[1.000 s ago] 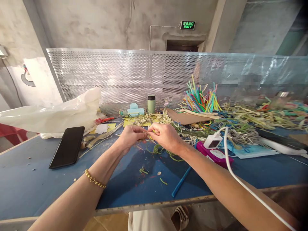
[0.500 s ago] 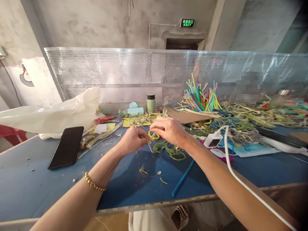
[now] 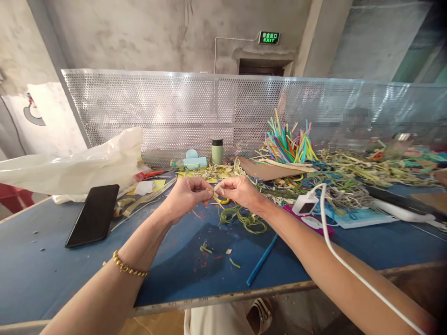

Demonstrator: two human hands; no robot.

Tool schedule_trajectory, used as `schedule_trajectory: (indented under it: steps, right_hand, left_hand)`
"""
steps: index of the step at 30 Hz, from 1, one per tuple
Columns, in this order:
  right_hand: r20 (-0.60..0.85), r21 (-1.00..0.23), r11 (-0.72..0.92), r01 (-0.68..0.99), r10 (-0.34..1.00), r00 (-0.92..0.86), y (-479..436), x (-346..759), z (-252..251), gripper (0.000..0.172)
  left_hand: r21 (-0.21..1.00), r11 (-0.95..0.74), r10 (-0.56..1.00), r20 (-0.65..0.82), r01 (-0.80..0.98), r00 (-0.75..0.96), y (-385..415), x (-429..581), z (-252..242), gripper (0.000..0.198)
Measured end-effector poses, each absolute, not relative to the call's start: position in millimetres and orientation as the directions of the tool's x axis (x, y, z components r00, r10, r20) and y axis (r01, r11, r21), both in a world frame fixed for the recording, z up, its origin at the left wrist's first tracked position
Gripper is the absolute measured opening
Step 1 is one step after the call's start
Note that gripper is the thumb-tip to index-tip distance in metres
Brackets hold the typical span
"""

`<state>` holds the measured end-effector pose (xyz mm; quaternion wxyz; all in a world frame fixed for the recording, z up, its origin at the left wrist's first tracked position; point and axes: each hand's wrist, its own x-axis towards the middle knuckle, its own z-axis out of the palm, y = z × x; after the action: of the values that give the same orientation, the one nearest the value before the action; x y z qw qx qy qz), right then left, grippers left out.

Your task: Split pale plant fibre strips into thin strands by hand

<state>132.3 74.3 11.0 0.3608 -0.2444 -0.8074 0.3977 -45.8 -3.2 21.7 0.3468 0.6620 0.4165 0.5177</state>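
Both hands meet over the middle of the blue table, fingertips pinched close together. My left hand grips one end of a small pale straw-like strip. On its other end, the thumb and forefinger of my right hand are closed; much of the strip is hidden by fingers. Just below the fingertips a yellow ring-shaped piece, perhaps a scissor handle, shows in part. A loose bundle of green cord lies under my right hand. Nearer me are green scraps and a blue stick.
A black phone and a white plastic bag lie left. A green bottle stands before a perforated metal screen. Coloured stems, tangled strips and a white charger with its cable crossing my right forearm are right.
My right hand has come down beside the left, and the fingertips now meet at the pale strip. My left hand has risen slightly and turned. The view has shifted a little.
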Motion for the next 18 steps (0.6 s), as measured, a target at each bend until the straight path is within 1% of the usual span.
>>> schedule_trajectory:
  steps: [3, 5, 8, 10, 12, 14, 16, 18]
  right_hand:
    - [0.436, -0.784, 0.602, 0.153, 0.708, -0.555, 70, 127, 7, 0.028]
    - [0.489, -0.713, 0.667, 0.218, 0.695, -0.527, 68, 127, 5, 0.026]
    - [0.627, -0.495, 0.798, 0.343, 0.602, -0.494, 64, 129, 7, 0.025]
    - [0.716, -0.354, 0.847, 0.397, 0.519, -0.467, 61, 131, 8, 0.024]
    - [0.761, -0.293, 0.865, 0.408, 0.469, -0.449, 60, 132, 8, 0.023]
    - [0.755, -0.324, 0.864, 0.385, 0.481, -0.445, 60, 131, 7, 0.022]
    - [0.712, -0.445, 0.84, 0.311, 0.542, -0.446, 61, 127, 4, 0.021]
    - [0.67, -0.587, 0.787, 0.188, 0.603, -0.433, 62, 123, 2, 0.022]
  left_hand:
    - [0.894, -0.423, 0.904, 0.427, 0.15, 0.007, 2, -47, 19, 0.013]
    - [0.902, -0.411, 0.904, 0.422, 0.133, -0.064, 4, -48, 16, 0.013]
    - [0.917, -0.381, 0.91, 0.394, 0.116, -0.13, 7, -49, 14, 0.013]
    - [0.931, -0.354, 0.922, 0.364, 0.093, -0.135, 7, -48, 14, 0.013]
    - [0.944, -0.325, 0.936, 0.329, 0.053, -0.125, 6, -48, 14, 0.012]
    - [0.956, -0.293, 0.952, 0.29, -0.019, -0.1, 5, -47, 16, 0.012]
    - [0.96, -0.256, 0.966, 0.251, -0.114, -0.054, 3, -46, 17, 0.012]
    - [0.96, -0.198, 0.979, 0.205, -0.199, 0.014, 1, -45, 19, 0.013]
